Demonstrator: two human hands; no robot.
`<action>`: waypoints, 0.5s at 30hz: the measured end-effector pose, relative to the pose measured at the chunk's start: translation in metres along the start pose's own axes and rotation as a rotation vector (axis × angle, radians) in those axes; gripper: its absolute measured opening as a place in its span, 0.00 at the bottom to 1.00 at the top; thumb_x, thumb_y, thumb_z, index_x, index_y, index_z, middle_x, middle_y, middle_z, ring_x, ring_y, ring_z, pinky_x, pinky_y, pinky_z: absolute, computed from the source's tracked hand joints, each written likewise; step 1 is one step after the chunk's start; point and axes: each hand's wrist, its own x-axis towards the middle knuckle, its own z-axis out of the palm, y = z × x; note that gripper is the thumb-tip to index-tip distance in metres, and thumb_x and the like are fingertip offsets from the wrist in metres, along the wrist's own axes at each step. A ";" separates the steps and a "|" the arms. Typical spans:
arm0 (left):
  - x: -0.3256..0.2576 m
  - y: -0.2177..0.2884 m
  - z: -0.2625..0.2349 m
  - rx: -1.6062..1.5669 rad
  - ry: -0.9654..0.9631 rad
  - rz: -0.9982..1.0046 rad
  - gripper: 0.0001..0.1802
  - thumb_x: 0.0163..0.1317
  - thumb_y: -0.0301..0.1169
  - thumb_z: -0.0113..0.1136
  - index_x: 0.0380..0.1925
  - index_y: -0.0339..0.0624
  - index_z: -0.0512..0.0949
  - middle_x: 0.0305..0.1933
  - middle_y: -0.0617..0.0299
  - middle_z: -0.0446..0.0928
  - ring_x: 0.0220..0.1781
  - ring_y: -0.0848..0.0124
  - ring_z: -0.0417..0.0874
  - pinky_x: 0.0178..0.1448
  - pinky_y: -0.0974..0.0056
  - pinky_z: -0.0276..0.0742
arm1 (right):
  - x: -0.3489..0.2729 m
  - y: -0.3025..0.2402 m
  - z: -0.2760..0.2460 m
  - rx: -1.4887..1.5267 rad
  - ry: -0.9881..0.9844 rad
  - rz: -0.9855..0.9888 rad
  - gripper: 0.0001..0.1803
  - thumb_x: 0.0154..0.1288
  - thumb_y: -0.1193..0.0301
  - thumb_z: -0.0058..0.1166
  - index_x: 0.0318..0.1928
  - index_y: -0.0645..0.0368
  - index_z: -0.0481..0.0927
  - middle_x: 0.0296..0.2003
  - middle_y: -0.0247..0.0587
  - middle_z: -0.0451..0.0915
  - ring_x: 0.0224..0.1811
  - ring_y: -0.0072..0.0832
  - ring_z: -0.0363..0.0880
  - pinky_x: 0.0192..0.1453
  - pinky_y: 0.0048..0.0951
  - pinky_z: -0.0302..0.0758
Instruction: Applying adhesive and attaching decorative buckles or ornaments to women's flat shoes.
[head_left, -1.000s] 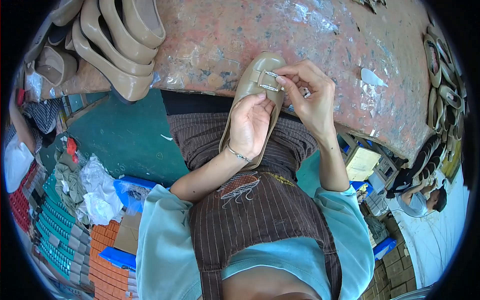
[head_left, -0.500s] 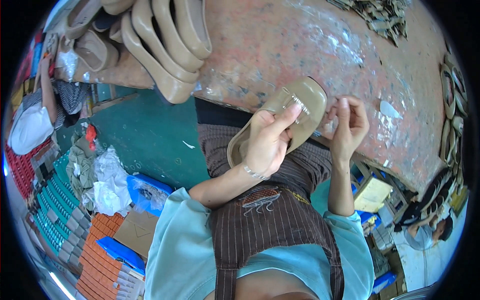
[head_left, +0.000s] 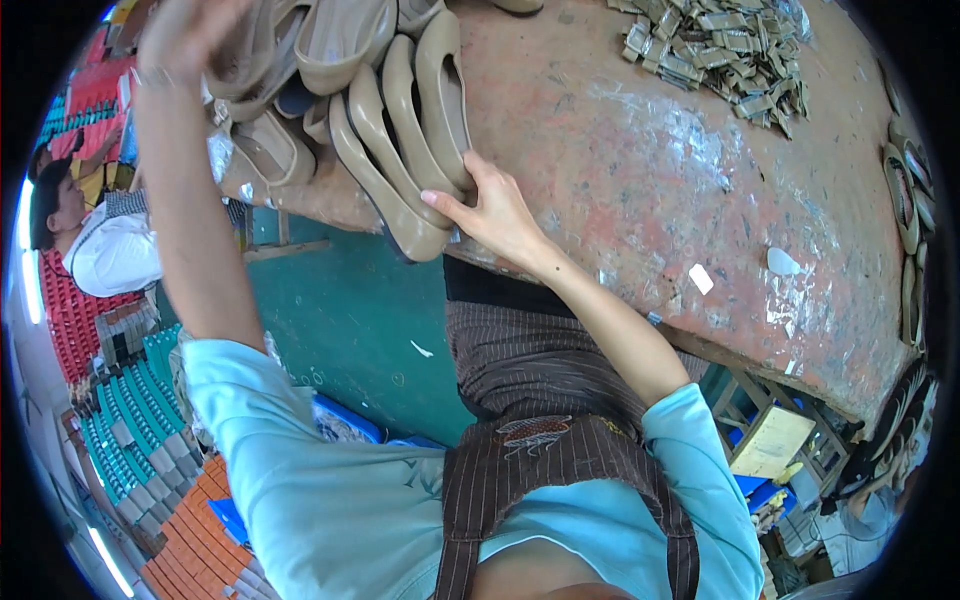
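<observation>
Plainly, the beige flat shoes (head_left: 405, 130) lie stacked on their sides at the near left edge of the worn reddish worktop (head_left: 640, 170). The right hand (head_left: 495, 210) rests against the outermost shoe, fingers spread and curled over its side, not clamped shut. The left hand (head_left: 190, 30) is raised over the heap, blurred, so I cannot tell its grip. These shoes look light, smooth and flexible, probably a little slippery; the stiffer heel or sole edge seems the safest hold. Small metal buckles (head_left: 715, 45) lie piled farther back.
</observation>
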 end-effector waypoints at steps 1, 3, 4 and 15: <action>0.072 -0.017 -0.091 0.257 -0.339 0.154 0.23 0.66 0.37 0.52 0.56 0.33 0.69 0.58 0.49 0.70 0.60 0.61 0.72 0.65 0.56 0.64 | 0.005 -0.006 0.009 0.052 -0.098 0.071 0.19 0.60 0.66 0.58 0.46 0.68 0.75 0.39 0.49 0.80 0.41 0.31 0.80 0.45 0.31 0.75; -0.008 -0.095 -0.095 0.721 -0.342 0.609 0.28 0.59 0.37 0.61 0.57 0.35 0.70 0.56 0.47 0.73 0.63 0.64 0.69 0.67 0.60 0.58 | 0.009 0.018 -0.004 0.157 -0.109 0.182 0.18 0.60 0.66 0.58 0.45 0.68 0.76 0.37 0.47 0.81 0.40 0.27 0.79 0.44 0.28 0.75; -0.033 -0.128 -0.119 0.827 -0.233 0.707 0.32 0.57 0.39 0.63 0.58 0.33 0.68 0.62 0.40 0.65 0.66 0.57 0.64 0.70 0.56 0.54 | 0.012 0.017 -0.003 0.293 -0.187 0.248 0.18 0.60 0.66 0.59 0.44 0.68 0.76 0.35 0.44 0.81 0.38 0.23 0.79 0.43 0.26 0.75; -0.128 -0.207 -0.084 0.614 -0.333 0.358 0.53 0.45 0.40 0.73 0.64 0.27 0.52 0.61 0.39 0.64 0.63 0.54 0.68 0.64 0.59 0.63 | -0.038 0.000 -0.016 0.501 0.072 0.035 0.10 0.62 0.71 0.55 0.33 0.64 0.70 0.23 0.38 0.69 0.28 0.17 0.64 0.33 0.27 0.67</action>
